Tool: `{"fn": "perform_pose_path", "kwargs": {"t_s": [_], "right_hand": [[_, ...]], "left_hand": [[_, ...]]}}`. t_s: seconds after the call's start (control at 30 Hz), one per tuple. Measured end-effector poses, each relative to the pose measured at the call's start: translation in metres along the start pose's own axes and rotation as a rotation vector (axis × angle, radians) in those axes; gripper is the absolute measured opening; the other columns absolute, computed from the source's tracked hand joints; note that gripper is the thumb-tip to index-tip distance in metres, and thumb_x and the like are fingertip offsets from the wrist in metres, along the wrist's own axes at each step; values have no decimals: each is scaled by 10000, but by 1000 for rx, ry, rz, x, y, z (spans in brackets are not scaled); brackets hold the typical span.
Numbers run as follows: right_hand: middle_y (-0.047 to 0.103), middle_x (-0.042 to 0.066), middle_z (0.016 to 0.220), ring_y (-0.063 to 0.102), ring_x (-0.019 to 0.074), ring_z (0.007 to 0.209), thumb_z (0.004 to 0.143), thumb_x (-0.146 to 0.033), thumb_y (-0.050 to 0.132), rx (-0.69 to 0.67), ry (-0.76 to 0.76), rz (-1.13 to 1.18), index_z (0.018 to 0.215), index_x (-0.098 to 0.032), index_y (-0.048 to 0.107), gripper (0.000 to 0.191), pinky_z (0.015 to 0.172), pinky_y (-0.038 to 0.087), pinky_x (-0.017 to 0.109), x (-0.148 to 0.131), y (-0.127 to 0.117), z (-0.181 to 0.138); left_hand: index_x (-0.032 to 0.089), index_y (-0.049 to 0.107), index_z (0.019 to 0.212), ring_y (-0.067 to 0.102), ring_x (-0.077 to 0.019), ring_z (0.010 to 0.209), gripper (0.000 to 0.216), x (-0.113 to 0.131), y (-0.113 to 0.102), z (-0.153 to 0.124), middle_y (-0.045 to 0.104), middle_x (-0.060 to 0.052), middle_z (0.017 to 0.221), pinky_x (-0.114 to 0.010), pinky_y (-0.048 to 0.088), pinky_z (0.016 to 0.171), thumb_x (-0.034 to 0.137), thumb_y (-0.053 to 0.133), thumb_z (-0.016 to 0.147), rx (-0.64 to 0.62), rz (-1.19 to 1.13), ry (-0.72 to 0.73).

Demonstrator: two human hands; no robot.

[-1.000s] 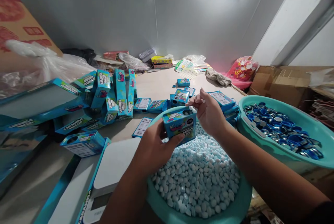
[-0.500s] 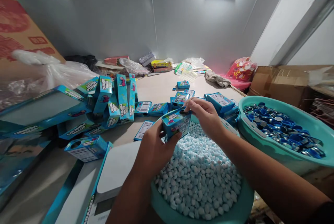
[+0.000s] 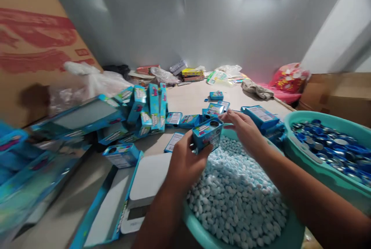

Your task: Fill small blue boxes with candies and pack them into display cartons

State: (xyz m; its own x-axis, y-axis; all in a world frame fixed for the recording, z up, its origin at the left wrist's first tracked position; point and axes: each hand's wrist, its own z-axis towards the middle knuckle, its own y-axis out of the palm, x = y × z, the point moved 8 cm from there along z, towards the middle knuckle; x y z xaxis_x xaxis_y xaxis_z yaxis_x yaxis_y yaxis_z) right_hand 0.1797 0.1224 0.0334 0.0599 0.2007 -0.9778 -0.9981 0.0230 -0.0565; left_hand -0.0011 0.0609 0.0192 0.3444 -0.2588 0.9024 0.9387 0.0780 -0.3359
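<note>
My left hand (image 3: 185, 162) is closed round a small blue candy box (image 3: 207, 133) with a round hole in its top, held over the teal basin (image 3: 203, 233) full of pale blue candies (image 3: 237, 195). Just right of the box, my right hand (image 3: 246, 129) hovers with its fingers stretched out flat, touching nothing that I can see. The picture is smeared by motion.
A second teal basin (image 3: 319, 164) at the right holds several blue and silver caps. A white scale (image 3: 147, 183) sits left of the candy basin. Many blue boxes (image 3: 145, 111) are piled on the table at the left. Cardboard cartons stand at both sides; clutter lines the far wall.
My right hand has lifted its fingers off the box's hole and drawn away to the right. The box has tilted slightly, and the camera has swung to the left.
</note>
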Motion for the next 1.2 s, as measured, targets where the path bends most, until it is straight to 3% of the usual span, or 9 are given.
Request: {"fn": "perform_pose_path", "kwargs": {"t_s": [0.13,0.37,0.5,0.67,0.83,0.9,1.03,1.13,1.2], "right_hand": [[721,79,1032,634,313,1048,800,-727,614,-181,70,-201,953,-232,742,533,881,493,437,24,5,5],[693,120,1217,670,317,1073,859,-751,502,-421,85,-248,1219,-234,680,655,947,535,445,27,28,-16],[719,133,1175,682,366,1051,746,-793,557,-423,51,-282,1068,-249,739,658,957,545,497,23,28,-17],[734,157,1122,654,442,1095,561,-765,638,-579,-27,-340,891,-296,747,584,938,541,571,33,37,-16],[700,163,1205,618,430,1171,627,-678,601,-698,-198,-570,1023,-247,734,600,1067,436,614,63,53,-35],[654,180,1287,591,413,1220,716,-671,556,-763,-305,-624,1148,-212,711,649,1096,416,590,74,64,-48],[527,221,1428,487,409,1334,817,-660,508,-813,-376,-752,1304,-177,650,700,1117,384,573,73,73,-70],[560,217,1351,559,349,1237,840,-557,576,-894,-368,-746,1287,-137,645,618,1093,425,487,50,76,-83],[571,200,1308,572,336,1191,841,-547,611,-904,-358,-736,1267,-147,648,585,1068,437,479,33,75,-84]], "left_hand": [[187,687,1024,687,-216,872,307,1,-8,3,731,-46,972,-331,553,794,302,768,751,112,-45,3],[163,694,1021,699,-243,921,290,-11,-26,5,747,-80,993,-350,567,828,285,749,764,319,-205,-27],[213,689,1119,662,-265,1073,327,11,-33,-5,720,-91,1119,-383,524,966,256,713,795,420,83,128],[208,671,997,697,-253,927,255,11,-34,-22,729,-91,990,-350,557,843,310,749,777,445,36,81],[208,552,1133,664,-238,1056,377,12,-90,-85,690,-106,1124,-360,513,962,290,714,803,812,172,17],[205,513,1150,662,-217,1049,416,5,-115,-103,683,-89,1125,-349,504,965,247,711,786,872,234,-80],[194,541,1058,667,-244,1015,451,-28,-146,-101,694,-83,1057,-387,502,958,273,795,694,773,268,-210],[170,551,1005,667,-309,1010,525,-62,-143,-91,696,-119,1005,-488,489,976,227,857,582,658,263,-304],[151,525,1093,668,-319,1032,557,-76,-139,-89,682,-160,1058,-512,492,977,291,830,648,599,253,-331]]}}
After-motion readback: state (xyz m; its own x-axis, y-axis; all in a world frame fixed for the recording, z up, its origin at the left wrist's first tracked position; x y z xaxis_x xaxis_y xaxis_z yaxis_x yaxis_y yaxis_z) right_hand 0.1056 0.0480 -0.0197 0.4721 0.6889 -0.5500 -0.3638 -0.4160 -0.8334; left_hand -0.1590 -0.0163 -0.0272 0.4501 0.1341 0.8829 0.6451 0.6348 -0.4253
